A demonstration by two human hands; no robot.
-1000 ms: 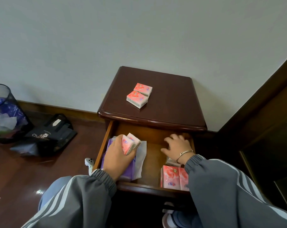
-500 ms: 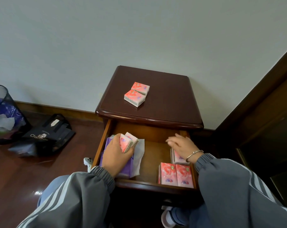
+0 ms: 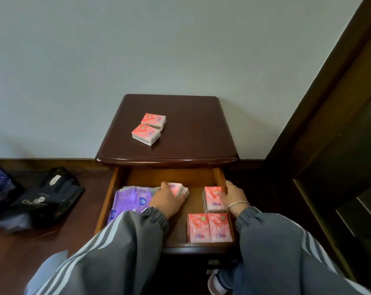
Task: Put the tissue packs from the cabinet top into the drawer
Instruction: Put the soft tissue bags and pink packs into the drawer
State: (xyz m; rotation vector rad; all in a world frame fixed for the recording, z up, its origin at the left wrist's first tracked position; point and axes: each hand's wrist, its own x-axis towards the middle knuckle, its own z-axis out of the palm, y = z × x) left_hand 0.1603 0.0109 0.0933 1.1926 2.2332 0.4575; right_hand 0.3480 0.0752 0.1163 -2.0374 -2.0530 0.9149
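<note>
Black bag (image 3: 46,201) with white lettering slumped on dark wood floor (image 3: 20,252), left. Purple soft pack (image 3: 129,199), round logo, lying flat to its right. Pale wall (image 3: 137,50) behind. Dark wood door frame (image 3: 329,103), right.

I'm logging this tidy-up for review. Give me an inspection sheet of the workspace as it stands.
Surface: dark wooden cabinet top; the drawer below it is pulled open.
Job's things: two tissue packs lie on top; in the drawer's right side sit a front pair and a rear pack.
Clutter: purple package in the drawer's left side.
Grippers: left hand grips the held packs inside the drawer; right hand touches the rear pack, grip unclear.
Cables: nothing seen.
Surroundings: black bag on the floor at left; dark door frame at right.
</note>
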